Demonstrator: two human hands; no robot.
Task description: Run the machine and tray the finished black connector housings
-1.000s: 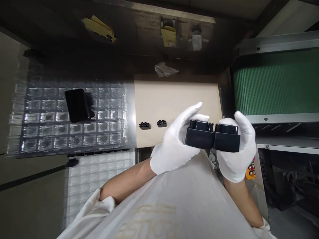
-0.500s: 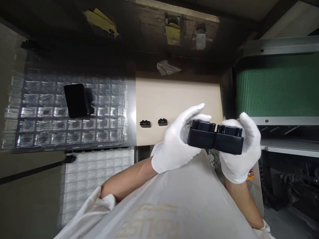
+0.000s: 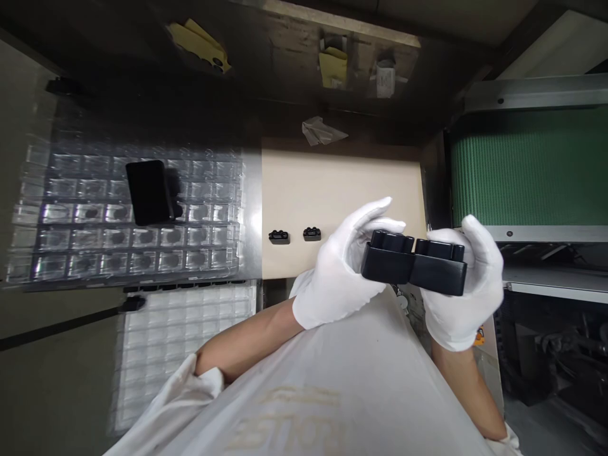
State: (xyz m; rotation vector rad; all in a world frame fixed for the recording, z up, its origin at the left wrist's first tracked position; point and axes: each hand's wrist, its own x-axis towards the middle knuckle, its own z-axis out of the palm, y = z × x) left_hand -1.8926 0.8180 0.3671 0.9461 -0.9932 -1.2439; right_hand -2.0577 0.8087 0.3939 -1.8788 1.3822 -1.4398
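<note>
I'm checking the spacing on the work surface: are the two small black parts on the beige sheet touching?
Apart: the head view shows bare beige sheet between the left part and the right part.

The black parts look like smooth plastic, the gloves matt cloth.

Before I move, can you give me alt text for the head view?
The white-gloved left grip and right grip hold two black blocks side by side. Two more black pieces lie on a beige sheet; left, a black box sits on a clear tray; right, a green belt.
</note>
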